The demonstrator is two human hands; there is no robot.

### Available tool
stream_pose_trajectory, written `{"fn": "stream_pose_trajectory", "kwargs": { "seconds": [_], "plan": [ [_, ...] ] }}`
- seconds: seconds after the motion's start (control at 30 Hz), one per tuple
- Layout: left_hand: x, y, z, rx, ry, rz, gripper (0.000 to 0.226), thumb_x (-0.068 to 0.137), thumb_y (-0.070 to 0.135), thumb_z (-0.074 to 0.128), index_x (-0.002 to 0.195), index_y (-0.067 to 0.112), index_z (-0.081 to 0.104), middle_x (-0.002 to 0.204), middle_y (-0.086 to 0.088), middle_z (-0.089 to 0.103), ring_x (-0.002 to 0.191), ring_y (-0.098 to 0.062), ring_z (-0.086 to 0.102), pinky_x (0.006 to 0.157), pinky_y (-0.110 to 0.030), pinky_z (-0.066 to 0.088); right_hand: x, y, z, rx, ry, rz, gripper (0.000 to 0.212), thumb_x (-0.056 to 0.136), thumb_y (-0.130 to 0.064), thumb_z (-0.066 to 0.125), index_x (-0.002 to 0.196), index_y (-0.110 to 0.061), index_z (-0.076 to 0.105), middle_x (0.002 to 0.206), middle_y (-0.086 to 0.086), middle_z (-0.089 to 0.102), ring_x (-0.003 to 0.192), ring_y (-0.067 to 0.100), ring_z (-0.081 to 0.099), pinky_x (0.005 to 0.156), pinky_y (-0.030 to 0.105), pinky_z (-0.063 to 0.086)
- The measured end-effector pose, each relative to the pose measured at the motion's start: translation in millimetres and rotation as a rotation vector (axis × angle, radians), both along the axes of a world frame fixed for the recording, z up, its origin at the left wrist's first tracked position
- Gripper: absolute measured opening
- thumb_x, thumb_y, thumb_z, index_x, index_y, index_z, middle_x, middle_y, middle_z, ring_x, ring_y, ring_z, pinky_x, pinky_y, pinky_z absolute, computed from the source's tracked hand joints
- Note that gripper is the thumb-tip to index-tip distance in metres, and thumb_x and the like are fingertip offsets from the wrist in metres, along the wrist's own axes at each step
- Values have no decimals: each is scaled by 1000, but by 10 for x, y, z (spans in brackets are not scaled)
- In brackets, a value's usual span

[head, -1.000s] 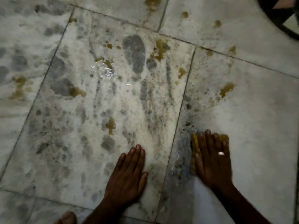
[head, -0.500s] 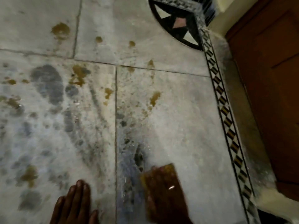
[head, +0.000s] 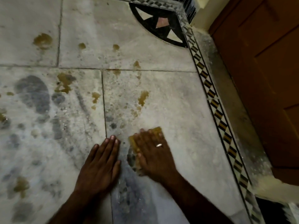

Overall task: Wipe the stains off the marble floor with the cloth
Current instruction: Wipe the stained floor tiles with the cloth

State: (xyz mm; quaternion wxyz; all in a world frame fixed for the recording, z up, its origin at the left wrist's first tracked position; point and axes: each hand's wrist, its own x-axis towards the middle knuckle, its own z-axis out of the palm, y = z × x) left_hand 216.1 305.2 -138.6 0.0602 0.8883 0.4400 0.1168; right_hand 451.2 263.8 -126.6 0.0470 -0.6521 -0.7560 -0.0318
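Cloth (head: 134,143): yellow, flat on the floor (head: 178,113), right of a slab joint (head: 105,113). It lies under the right hand (head: 155,152), whose straight fingers press down, likely for scrubbing pressure.
Left hand (head: 100,164): flat and empty just beside, probably bracing body weight.
Floor: pale marble with grey damp patches (head: 34,92); brown stains (head: 143,97) lie mostly beyond the cloth.
Right edge: patterned border (head: 216,110), wooden door (head: 267,78).

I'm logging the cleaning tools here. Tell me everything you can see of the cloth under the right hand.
The cloth is yellow-ochre, looks soft and ribbed, and lies flat on the marble floor. The right hand, wearing a ring, presses on it with straight fingers and covers most of it; only its far corner and left edge show. Its near-left edge looks grey, perhaps soiled or wet; blur hides more.
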Motion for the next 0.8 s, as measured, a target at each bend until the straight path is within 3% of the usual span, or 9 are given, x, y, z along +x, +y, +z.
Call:
{"fn": "stream_pose_trajectory", "kwargs": {
  "seconds": [0.17,0.37,0.6,0.67,0.8],
  "plan": [
    [-80,56,32,-46,38,34,64,101,43,34,152,4,37,161,-12,32,148,-26,34,117,-48,30,329,549,3,3,-34,-421,60,104,-35,35,161,-17,39,165,11,41,150,36,42,124,59,30],
    [-16,52,30,-59,40,98,63,102,41,36,153,3,34,161,-14,32,149,-28,32,119,-47,28,-328,1008,62,-2,37,-167,60,103,-35,39,160,-18,40,164,11,43,151,37,40,124,60,28],
    [-308,-29,14,-62,36,163,61,101,33,36,151,-1,35,161,-18,30,150,-31,30,118,-51,30,-651,186,50,48,57,198,53,106,-35,45,158,-21,45,163,7,45,152,31,41,125,60,28],
    [-483,-72,40,-87,64,196,63,101,37,34,154,2,30,163,-15,26,152,-29,26,120,-49,26,-471,173,32,76,54,209,52,106,-31,44,156,-18,48,162,10,45,149,33,45,122,63,32],
    [-747,-102,65,-122,111,208,66,103,43,29,157,5,23,166,-12,20,153,-26,21,121,-46,21,-270,811,13,28,20,-52,59,104,-33,37,159,-11,41,163,17,42,148,41,44,120,63,32]
  ]
}}
